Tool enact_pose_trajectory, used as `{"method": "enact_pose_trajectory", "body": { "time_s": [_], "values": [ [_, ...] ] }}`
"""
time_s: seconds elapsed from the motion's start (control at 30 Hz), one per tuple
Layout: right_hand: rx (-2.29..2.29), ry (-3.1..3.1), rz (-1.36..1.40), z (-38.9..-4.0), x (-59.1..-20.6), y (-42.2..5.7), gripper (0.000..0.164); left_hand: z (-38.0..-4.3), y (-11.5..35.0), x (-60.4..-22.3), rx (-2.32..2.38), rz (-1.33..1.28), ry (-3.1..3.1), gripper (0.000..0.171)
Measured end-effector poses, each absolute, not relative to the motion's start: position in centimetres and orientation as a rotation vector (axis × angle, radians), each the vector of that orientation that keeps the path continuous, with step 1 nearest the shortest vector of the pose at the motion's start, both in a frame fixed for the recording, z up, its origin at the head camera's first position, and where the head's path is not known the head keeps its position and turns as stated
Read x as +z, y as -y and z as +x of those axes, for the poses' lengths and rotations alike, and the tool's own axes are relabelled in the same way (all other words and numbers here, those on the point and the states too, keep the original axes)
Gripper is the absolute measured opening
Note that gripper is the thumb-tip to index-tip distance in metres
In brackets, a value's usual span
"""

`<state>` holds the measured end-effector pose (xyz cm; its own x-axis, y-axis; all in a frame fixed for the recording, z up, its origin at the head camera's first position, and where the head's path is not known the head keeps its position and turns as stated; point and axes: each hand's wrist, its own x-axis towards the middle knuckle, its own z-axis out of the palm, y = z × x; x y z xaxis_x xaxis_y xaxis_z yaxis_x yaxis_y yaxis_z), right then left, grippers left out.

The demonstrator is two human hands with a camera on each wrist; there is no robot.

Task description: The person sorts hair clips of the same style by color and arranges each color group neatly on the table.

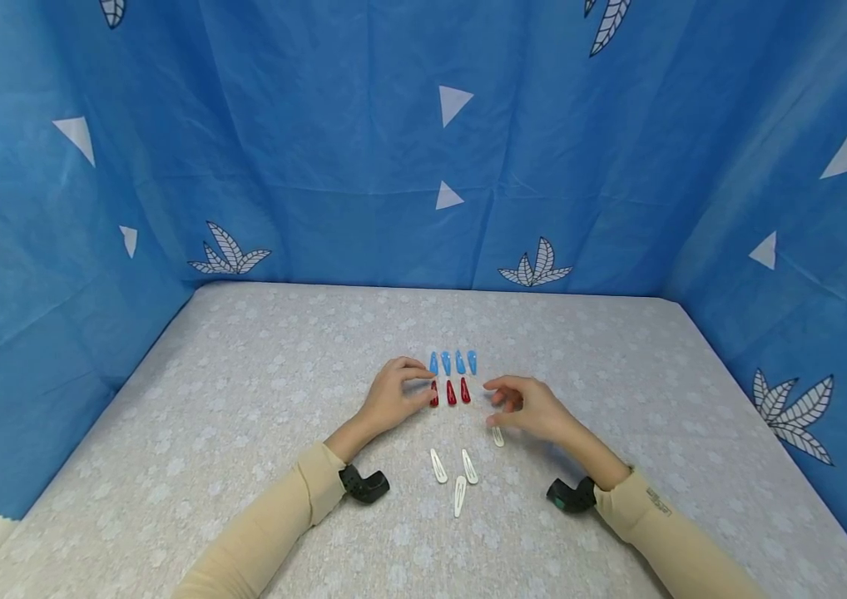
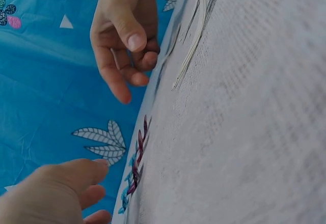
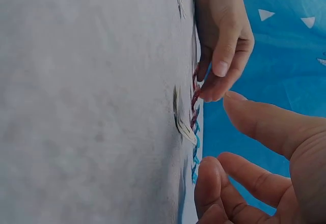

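Note:
My left hand (image 1: 393, 394) hovers at the leftmost red hair clip (image 1: 434, 394), thumb and fingers apart and overlapping it in the head view. Two more red hair clips (image 1: 451, 393) lie in a row to its right. Above that row runs another, of several blue hair clips (image 1: 447, 363). On the other side, my right hand (image 1: 532, 408) is over a white hair clip (image 1: 498, 438), partly hidden under the thumb. The right wrist view shows a gap between thumb and fingers, with a white clip (image 3: 183, 124) lying on the cloth beyond.
Three white hair clips lie loosely nearer the body, one at left (image 1: 438, 466), one at right (image 1: 470, 467) and one lower (image 1: 460, 497). A pale patterned tablecloth (image 1: 244, 399) covers the table. Blue curtains (image 1: 364, 150) enclose its back and sides.

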<state>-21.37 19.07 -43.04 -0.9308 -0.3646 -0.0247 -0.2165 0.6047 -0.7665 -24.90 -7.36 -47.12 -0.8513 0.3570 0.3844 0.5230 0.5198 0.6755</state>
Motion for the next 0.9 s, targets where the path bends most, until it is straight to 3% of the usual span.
{"method": "enact_pose_trajectory", "body": {
  "time_s": [0.4, 0.9],
  "values": [
    [-1.233, -2.663, -0.446, -19.9, -43.1, -20.1, 0.061, -22.8, 6.6, -44.6, -1.371, -0.708, 2.572, 0.034],
    [-1.175, -2.678, -0.532, -18.5, -43.7, -20.5, 0.065, -16.2, 7.3, -44.1, -1.386, -0.733, 2.739, 0.046]
  ]
}}
